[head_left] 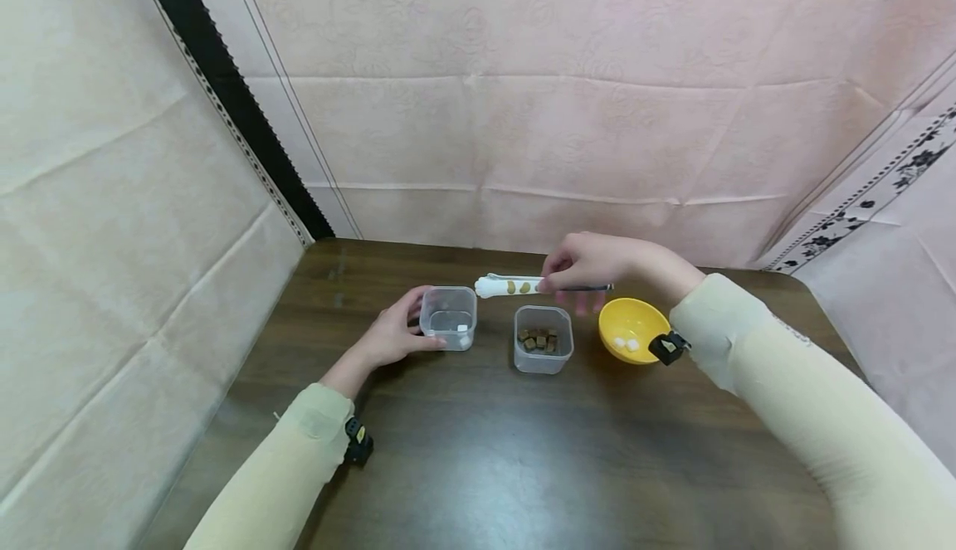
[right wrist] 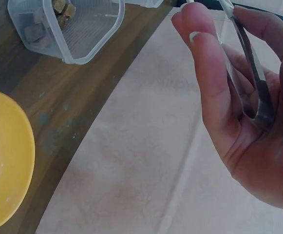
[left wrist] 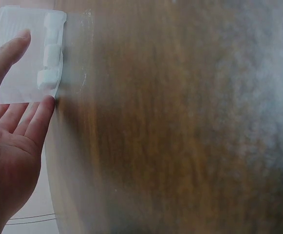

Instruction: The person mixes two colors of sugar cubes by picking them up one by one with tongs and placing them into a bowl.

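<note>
My left hand (head_left: 392, 333) grips a small clear square plastic container (head_left: 446, 304) by its left side, thumb at the near side and fingers around the far side. A few white cubes (left wrist: 51, 54) lie inside along its bottom. Between thumb and fingers, my right hand (head_left: 593, 261) holds metal tongs (right wrist: 263, 97) with white, gold-patterned ends. The tongs point left, with their tips (head_left: 485, 286) close to the right rim of the left container. Nothing shows gripped between the tips in the head view.
A second clear container (head_left: 543, 364) with several brown cubes (head_left: 539, 340) stands in the middle, below the right hand. To its right is a yellow bowl (head_left: 631, 309) holding a few white cubes (head_left: 626, 343). Pale cloth (head_left: 523, 135) hangs behind the dark wooden table (head_left: 523, 467).
</note>
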Tool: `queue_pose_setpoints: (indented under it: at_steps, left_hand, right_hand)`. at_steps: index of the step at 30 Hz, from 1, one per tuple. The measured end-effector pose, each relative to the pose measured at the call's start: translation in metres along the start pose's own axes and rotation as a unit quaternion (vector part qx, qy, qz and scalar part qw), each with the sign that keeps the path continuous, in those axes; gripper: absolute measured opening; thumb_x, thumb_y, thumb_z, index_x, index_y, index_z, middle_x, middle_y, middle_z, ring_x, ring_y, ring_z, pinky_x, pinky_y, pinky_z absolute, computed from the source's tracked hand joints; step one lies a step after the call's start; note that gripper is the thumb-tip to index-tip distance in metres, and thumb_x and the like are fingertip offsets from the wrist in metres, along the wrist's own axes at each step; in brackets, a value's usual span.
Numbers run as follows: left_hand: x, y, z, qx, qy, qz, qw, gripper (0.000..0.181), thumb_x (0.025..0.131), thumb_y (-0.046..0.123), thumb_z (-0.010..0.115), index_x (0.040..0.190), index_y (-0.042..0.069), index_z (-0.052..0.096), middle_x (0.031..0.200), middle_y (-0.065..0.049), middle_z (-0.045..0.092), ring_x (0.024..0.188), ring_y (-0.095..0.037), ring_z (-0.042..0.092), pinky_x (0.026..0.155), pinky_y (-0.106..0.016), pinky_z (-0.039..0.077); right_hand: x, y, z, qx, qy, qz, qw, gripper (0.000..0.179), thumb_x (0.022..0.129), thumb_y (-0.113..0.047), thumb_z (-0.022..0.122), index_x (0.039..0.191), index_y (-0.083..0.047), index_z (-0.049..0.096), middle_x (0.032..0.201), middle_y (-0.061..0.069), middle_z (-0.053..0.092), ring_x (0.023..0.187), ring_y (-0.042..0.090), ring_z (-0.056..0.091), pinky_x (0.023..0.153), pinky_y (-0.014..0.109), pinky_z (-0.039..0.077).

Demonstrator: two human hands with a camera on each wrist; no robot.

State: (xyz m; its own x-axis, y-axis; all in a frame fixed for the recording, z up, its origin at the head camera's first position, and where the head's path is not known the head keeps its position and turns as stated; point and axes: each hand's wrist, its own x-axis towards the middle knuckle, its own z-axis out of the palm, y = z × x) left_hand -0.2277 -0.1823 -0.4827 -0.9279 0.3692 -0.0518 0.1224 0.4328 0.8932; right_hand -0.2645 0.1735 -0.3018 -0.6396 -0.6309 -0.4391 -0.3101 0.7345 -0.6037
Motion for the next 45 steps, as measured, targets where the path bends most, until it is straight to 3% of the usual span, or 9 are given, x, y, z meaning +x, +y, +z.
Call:
queue_pose_setpoints:
  at_steps: [12,23,28,45]
  left_hand:
    - [0.0,-0.001,0.0,0.001,0.0,-0.002,1.0,0.092,0.086,0.014,0.092,0.16,0.016,0.038,0.163,-0.015,0.045,0.151,-0.037,0.045,0.113,-0.051,0.05]
    - [0.001,0.0,-0.001,0.004,0.003,-0.001,1.0,0.092,0.086,0.013,0.092,0.16,0.015,0.038,0.163,-0.015,0.045,0.151,-0.036,0.045,0.113,-0.05,0.051]
    - [0.0,-0.001,0.0,0.003,0.001,0.008,1.0,0.092,0.087,0.014,0.092,0.161,0.013,0.038,0.163,-0.018,0.045,0.151,-0.038,0.045,0.113,-0.053,0.051]
    - [0.0,0.001,-0.001,0.013,0.005,-0.011,0.9998,0.091,0.087,0.017,0.092,0.16,0.018,0.038,0.164,-0.014,0.044,0.152,-0.036,0.045,0.114,-0.051,0.05]
  right_hand:
    - [0.024,-0.009,0.0,-0.005,-0.02,-0.014,0.9997,0.019,0.107,-0.028,0.067,0.102,-0.012,0.077,0.091,0.013,0.077,0.062,0.022,0.074,0.053,0.037,0.064]
    - [0.042,-0.017,-0.001,-0.018,-0.041,-0.01,0.9989,0.024,0.106,-0.034,0.068,0.105,-0.012,0.078,0.093,0.01,0.079,0.065,0.02,0.075,0.057,0.034,0.064]
    - [0.05,-0.02,0.001,-0.024,-0.039,-0.014,0.9988,0.024,0.106,-0.034,0.068,0.101,-0.012,0.077,0.093,0.01,0.079,0.065,0.02,0.076,0.056,0.034,0.064]
    - [0.067,-0.03,0.006,-0.075,-0.03,-0.025,0.9964,0.022,0.105,-0.031,0.069,0.097,-0.012,0.076,0.093,0.012,0.078,0.069,0.021,0.078,0.055,0.035,0.064]
